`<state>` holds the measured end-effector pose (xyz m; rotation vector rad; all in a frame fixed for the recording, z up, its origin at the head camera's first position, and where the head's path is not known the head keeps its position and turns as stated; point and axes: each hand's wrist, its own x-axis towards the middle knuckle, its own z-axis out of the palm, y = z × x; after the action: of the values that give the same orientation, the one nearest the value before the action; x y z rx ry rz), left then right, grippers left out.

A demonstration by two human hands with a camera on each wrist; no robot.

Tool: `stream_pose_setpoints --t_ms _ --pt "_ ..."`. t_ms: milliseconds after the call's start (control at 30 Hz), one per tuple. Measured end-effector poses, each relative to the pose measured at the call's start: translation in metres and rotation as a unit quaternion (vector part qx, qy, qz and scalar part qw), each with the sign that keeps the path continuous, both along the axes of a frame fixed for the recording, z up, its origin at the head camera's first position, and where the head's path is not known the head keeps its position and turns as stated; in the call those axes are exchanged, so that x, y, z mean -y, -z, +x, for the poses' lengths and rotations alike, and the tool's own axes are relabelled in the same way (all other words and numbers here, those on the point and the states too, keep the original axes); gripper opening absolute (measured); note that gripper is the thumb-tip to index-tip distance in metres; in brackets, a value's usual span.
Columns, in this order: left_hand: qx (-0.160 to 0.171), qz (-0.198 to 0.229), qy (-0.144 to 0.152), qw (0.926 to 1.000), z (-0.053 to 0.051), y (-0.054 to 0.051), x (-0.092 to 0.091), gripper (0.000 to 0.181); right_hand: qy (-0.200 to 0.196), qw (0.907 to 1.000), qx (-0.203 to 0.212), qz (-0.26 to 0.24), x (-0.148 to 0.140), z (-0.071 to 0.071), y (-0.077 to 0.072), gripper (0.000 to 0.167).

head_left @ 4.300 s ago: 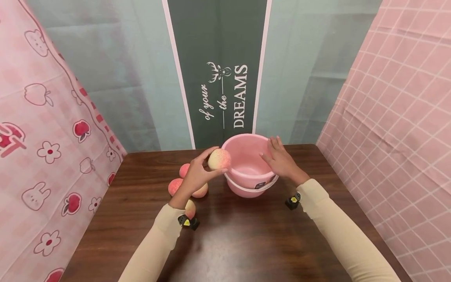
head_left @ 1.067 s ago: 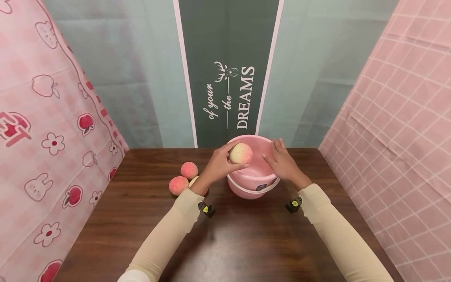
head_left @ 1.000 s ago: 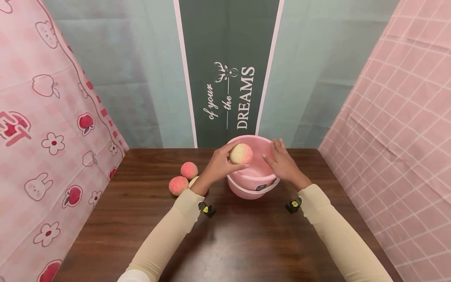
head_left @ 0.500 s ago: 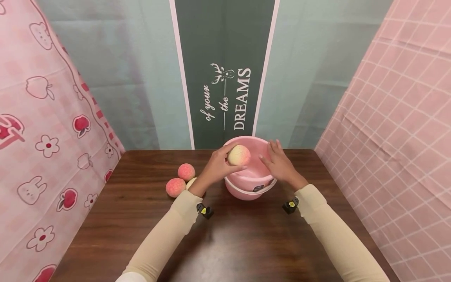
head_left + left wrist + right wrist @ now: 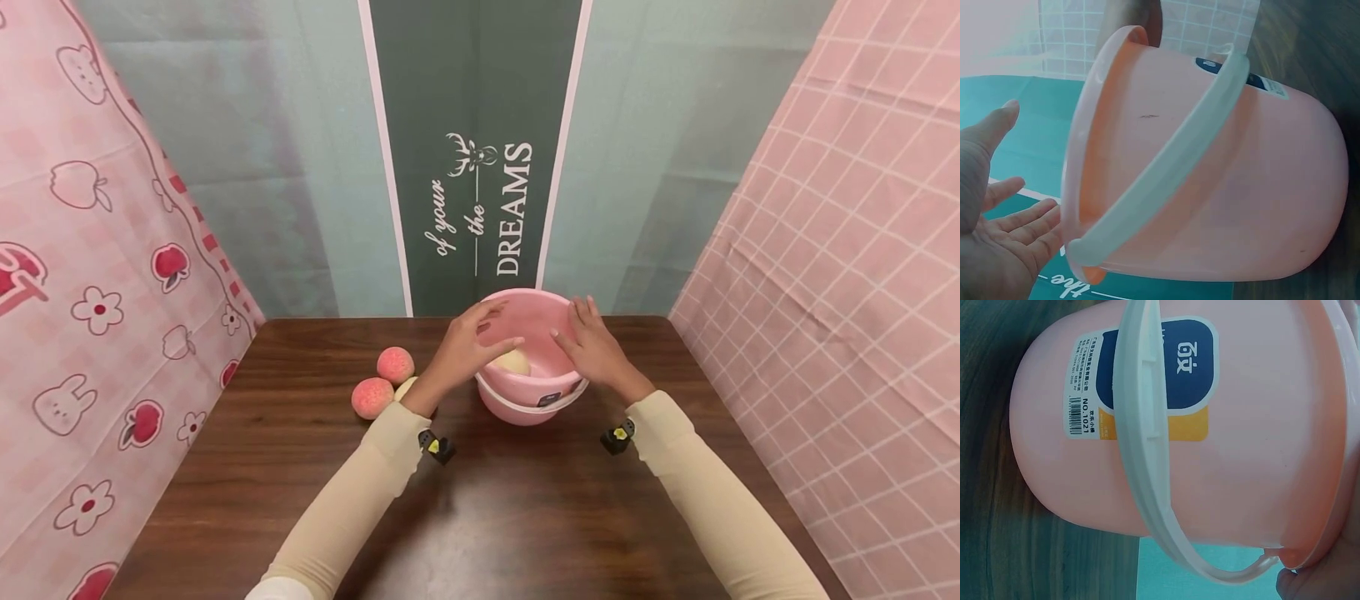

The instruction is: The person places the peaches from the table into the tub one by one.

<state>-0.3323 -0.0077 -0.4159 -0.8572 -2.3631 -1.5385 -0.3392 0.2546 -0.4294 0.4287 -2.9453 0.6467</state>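
Over the near-left rim of the pink bucket [image 5: 525,392], my left hand [image 5: 461,346] is spread with nothing between thumb and fingers. In the left wrist view its fingers [image 5: 1029,231] are extended beside the rim. Below that hand, inside the bucket, lies a pale peach [image 5: 515,361], partly hidden by the hand and rim. My right hand [image 5: 600,346] holds the bucket's right rim, thumb toward the inside. In the right wrist view a fingertip [image 5: 1286,582] shows outside, by the handle's end. The bucket stands upright, its white handle [image 5: 1141,412] hanging down over the label.
Left of the bucket, two pink peaches [image 5: 372,397] and a paler peach [image 5: 406,388], partly covered by my left wrist, sit on the brown wooden table [image 5: 510,517]. Patterned cloths [image 5: 825,250] hang at the sides, with a green one behind.
My left hand carried the peach from the left to above the bucket and let it go. The peach dropped inside. The right hand has stayed on the rim.
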Motion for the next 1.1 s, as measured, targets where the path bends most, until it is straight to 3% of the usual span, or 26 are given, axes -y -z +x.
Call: stream_pose_setpoints --t_ms 367,800,1100 --pt "0.016 0.012 -0.017 0.9996 0.000 -0.004 0.005 0.073 0.002 1.0000 0.007 0.003 0.001 0.000 -0.001 0.078" --pt "-0.007 0.038 -0.023 0.9990 0.001 -0.005 0.012 0.072 0.005 0.9999 0.013 0.003 0.002 -0.001 0.002 0.079" --pt "0.003 0.038 -0.026 0.9990 0.003 -0.003 0.020 0.072 -0.001 0.9999 0.013 0.001 0.001 -0.001 0.000 0.079"
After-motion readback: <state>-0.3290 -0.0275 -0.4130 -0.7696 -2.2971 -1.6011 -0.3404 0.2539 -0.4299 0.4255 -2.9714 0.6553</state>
